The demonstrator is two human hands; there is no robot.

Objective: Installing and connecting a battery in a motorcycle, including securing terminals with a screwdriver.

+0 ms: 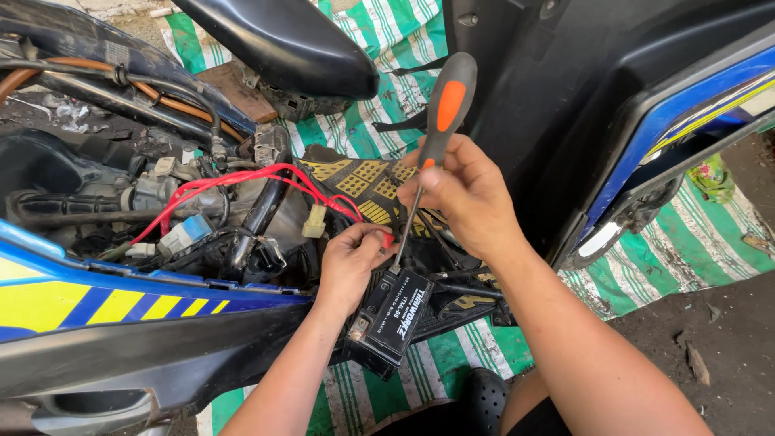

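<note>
My right hand [464, 198] grips a screwdriver [440, 121] with a black and orange handle, its metal tip pointing down onto the top of a small black battery [395, 315]. My left hand [351, 262] rests on the battery's upper end and pinches the red wire's end [387, 239] at the terminal, right beside the screwdriver tip. The battery lies tilted on the green and white striped tarp [363, 137]. A bundle of red wires [234, 182] runs from the terminal into the open motorcycle frame on the left.
An opened motorcycle [121, 202] with exposed hoses and connectors fills the left. A blue and yellow fairing [105, 303] lies below it, a black seat [282, 40] above. A black and blue body panel [613, 105] stands on the right, bare dirt floor [726, 339] beyond.
</note>
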